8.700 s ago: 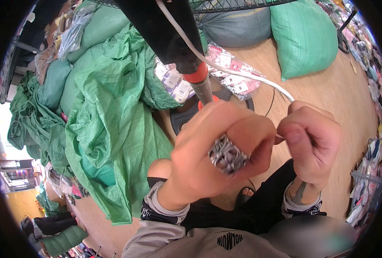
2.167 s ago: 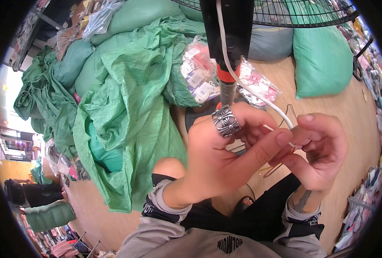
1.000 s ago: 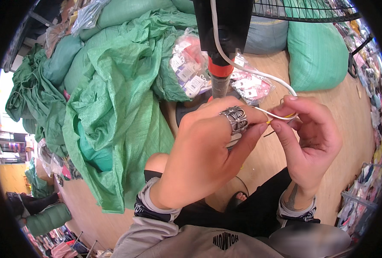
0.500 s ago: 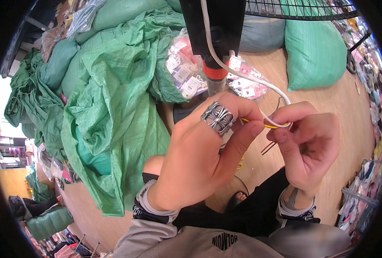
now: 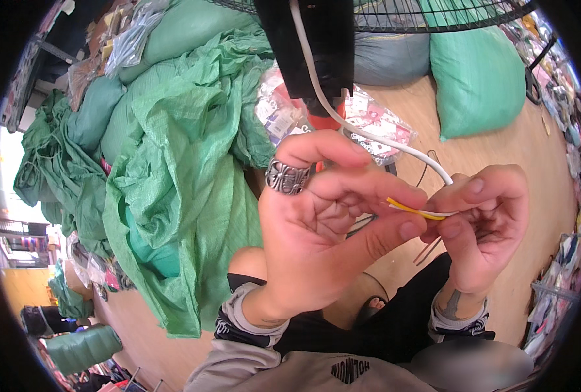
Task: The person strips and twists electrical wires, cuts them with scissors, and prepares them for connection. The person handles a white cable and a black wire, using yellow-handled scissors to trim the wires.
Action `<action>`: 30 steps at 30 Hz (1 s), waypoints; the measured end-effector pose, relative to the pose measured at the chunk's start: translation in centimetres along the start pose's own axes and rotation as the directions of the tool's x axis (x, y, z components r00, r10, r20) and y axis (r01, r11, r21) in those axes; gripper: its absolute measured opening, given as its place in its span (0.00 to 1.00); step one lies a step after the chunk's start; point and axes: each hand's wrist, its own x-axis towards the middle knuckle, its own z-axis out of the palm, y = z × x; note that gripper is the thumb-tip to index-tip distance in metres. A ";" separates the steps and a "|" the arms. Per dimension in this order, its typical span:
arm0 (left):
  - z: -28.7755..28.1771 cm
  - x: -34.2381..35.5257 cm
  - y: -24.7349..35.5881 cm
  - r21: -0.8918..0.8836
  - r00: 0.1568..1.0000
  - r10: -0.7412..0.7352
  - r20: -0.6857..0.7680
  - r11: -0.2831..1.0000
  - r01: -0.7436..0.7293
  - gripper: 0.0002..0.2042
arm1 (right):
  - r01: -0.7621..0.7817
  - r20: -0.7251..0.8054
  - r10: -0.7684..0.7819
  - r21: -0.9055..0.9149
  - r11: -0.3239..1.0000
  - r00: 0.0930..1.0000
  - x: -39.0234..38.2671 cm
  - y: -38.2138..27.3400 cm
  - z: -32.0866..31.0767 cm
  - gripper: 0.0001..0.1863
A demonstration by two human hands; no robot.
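My left hand [image 5: 323, 228], with a broad silver ring [image 5: 286, 176] on one finger, is raised in front of me and pinches a yellow inner wire [image 5: 413, 209] between its fingertips. My right hand [image 5: 483, 225] holds the white cable [image 5: 369, 134] where the wires come out; thin bare copper strands hang below its fingers. The cable runs up to the black post of a standing fan [image 5: 316, 46]. The two hands touch at the wire.
Green woven sacks [image 5: 173, 163] are heaped on the left. A full green sack [image 5: 476, 72] and a grey one [image 5: 385, 52] lie behind the fan. Small clear packets [image 5: 375, 124] sit at the fan's foot on the wooden floor [image 5: 499, 163]. Clutter lines the right edge.
My left hand has turned palm toward me, so the ring has swung to the left. The yellow wire now lies stretched between both hands' fingertips.
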 end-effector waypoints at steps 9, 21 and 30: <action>0.7 -0.6 -0.9 -0.267 0.999 0.022 0.024 0.964 -0.015 0.31 | 0.118 0.128 -0.098 -0.160 0.980 0.987 0.1 -0.4 -0.9 0.07; 1.8 -1.1 -0.6 -0.181 0.996 -0.051 -0.077 0.983 0.036 0.37 | -0.115 -0.055 0.113 -0.034 0.993 0.992 -1.0 -0.6 0.6 0.17; 1.8 -1.3 0.4 -0.346 0.983 -0.160 -0.089 0.930 0.120 0.36 | -0.288 -0.047 0.300 0.165 0.943 0.953 -1.4 -1.4 1.8 0.19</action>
